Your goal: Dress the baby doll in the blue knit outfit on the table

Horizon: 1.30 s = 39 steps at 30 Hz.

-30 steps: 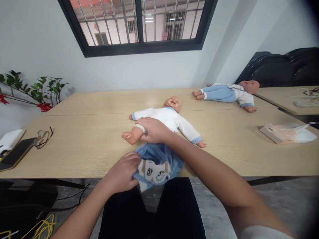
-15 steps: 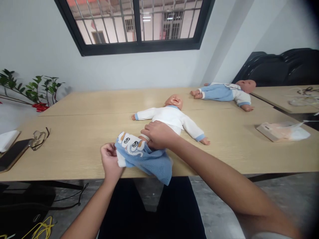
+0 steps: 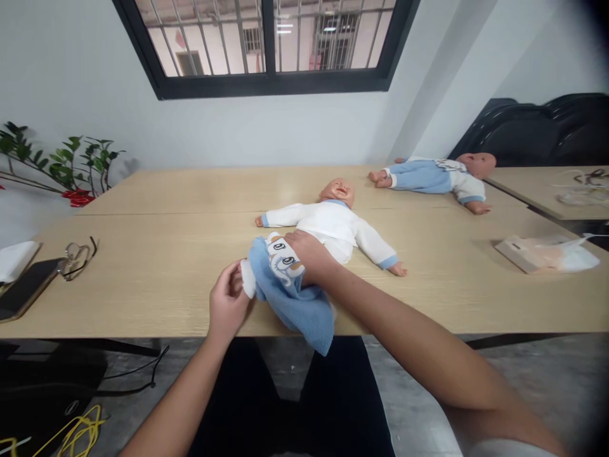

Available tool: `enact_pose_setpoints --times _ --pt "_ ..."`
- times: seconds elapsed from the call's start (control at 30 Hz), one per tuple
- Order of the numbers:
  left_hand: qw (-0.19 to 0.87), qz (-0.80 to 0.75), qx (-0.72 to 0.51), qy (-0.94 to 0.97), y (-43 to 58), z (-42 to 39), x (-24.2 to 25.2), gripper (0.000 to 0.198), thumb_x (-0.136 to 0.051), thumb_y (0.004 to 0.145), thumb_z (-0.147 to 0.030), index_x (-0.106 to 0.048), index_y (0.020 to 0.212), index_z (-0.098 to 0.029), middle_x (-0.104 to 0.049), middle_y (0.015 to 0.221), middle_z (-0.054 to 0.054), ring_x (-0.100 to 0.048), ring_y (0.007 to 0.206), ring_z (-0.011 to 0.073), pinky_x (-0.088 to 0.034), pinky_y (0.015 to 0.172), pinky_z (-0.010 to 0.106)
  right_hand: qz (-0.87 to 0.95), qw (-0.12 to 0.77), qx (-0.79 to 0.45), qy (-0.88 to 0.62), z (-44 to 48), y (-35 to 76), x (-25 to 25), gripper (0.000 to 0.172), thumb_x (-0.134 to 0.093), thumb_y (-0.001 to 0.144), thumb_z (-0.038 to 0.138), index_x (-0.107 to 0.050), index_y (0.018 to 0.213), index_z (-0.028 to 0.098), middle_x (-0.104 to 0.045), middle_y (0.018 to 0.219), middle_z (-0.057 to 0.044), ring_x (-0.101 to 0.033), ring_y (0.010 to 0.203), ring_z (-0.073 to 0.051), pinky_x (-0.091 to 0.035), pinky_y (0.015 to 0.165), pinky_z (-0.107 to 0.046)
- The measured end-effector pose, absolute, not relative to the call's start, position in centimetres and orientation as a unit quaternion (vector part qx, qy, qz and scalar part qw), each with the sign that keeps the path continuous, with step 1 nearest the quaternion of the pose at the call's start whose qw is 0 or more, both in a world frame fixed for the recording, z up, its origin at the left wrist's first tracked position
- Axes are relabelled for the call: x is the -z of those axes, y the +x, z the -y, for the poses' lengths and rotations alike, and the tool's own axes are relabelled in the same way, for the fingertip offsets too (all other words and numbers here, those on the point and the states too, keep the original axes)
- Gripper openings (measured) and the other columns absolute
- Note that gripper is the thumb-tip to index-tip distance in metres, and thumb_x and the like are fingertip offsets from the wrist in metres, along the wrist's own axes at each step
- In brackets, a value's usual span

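Note:
A baby doll [image 3: 328,221] lies on its back on the table, dressed in a white top with blue cuffs and collar, arms spread. Over its lower body are blue doll trousers [image 3: 304,320] with a cartoon animal face and a white leg cuff. My left hand [image 3: 228,295] pinches that white cuff between thumb and fingers. My right hand [image 3: 314,254] is closed at the upper edge of the trousers, beside the face patch, against the doll's lower body. Its fingertips are partly hidden by the cloth, and the doll's legs are covered from view.
A second doll [image 3: 428,178] in blue trousers lies at the back right. A tissue pack [image 3: 537,252] is on the right. Glasses [image 3: 76,259] and a phone [image 3: 28,289] lie at the left edge. The table's [image 3: 166,304] front edge is close to my legs.
My left hand has moved right and slightly up with the trouser cuff. The trousers have bunched toward my right hand, and the face patch has tilted. The doll stays lying in place.

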<state>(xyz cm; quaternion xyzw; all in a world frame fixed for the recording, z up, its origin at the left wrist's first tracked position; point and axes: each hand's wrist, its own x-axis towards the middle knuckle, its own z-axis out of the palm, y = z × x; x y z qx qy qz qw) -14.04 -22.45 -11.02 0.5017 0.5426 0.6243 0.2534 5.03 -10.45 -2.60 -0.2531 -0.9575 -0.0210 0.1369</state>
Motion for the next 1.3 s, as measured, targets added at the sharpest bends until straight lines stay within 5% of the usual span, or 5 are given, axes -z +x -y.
enact_pose_setpoints --times 0.37,0.77,0.87,1.03,1.3 --pt "0.154 -0.61 -0.609 0.483 -14.1 21.9 10.9 0.052 -0.079 0.074 -0.028 -0.059 0.122 -0.021 -0.066 0.122 0.01 -0.067 0.111 0.024 -0.056 0.095 0.036 0.905 0.298 -0.216 -0.214 11.7 6.3 3.1 0.028 -0.048 0.101 0.037 -0.064 0.111 0.017 -0.065 0.118 -0.015 -0.057 0.113 -0.03 -0.045 0.105 -0.05" --pt "0.249 -0.586 -0.632 0.442 -13.9 21.9 11.0 0.05 -0.079 0.073 -0.022 -0.059 0.119 -0.021 -0.073 0.111 0.007 -0.072 0.102 0.0189 -0.056 0.089 0.029 0.755 0.226 -0.581 -0.203 14.6 9.2 2.4 0.067 -0.037 0.099 0.075 -0.063 0.133 0.023 -0.067 0.132 -0.009 -0.058 0.126 -0.027 -0.042 0.114 -0.045" --pt "0.263 -0.579 -0.639 0.432 -13.8 22.0 10.8 0.047 -0.078 0.074 -0.024 -0.059 0.117 -0.02 -0.074 0.109 0.007 -0.072 0.098 0.0186 -0.057 0.085 0.028 0.765 0.224 -0.579 -0.174 15.1 9.6 2.2 0.075 -0.035 0.097 0.079 -0.057 0.142 0.023 -0.064 0.141 -0.01 -0.057 0.13 -0.028 -0.042 0.115 -0.045" --pt "0.277 -0.578 -0.628 0.441 -14.0 21.8 11.0 0.049 -0.078 0.073 -0.023 -0.059 0.117 -0.02 -0.073 0.109 0.006 -0.072 0.095 0.0186 -0.056 0.083 0.029 0.836 0.228 -0.396 -0.302 15.4 10.1 2.3 0.031 -0.056 0.099 0.046 -0.073 0.109 0.022 -0.076 0.109 -0.007 -0.068 0.105 -0.028 -0.05 0.105 -0.045" --pt "0.145 -0.639 -0.596 0.464 -14.9 22.3 11.6 0.045 -0.079 0.071 -0.028 -0.06 0.111 -0.021 -0.064 0.11 0.005 -0.063 0.094 0.0182 -0.052 0.082 0.031 0.686 0.381 -0.411 -0.465 8.7 14.0 0.4 0.03 -0.062 0.091 0.041 -0.078 0.102 0.018 -0.078 0.1 -0.006 -0.07 0.092 -0.027 -0.055 0.091 -0.043"
